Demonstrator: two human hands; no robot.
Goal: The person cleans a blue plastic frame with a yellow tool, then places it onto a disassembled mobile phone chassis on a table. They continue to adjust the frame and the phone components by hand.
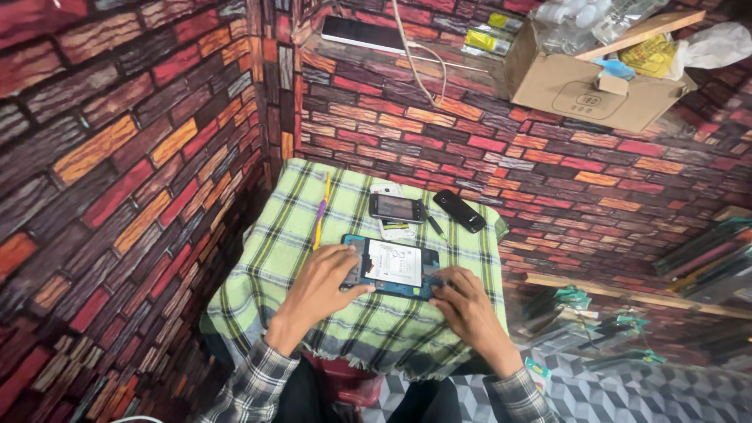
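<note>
An opened phone (394,265) with a blue frame and a white battery lies on a small table covered by a green checked cloth (282,258). My left hand (325,280) grips the phone's left end, thumb along its near edge. Over at the phone's right end, my right hand (464,300) rests with its fingers curled on the near corner. Whether it holds a small tool is hidden.
Behind the opened phone lie a dark phone (397,207) on a white one, a black handset (460,211), and a yellow and purple stick (321,211). A cardboard box (583,82) and a tablet (364,34) sit on the brick-pattern ledge.
</note>
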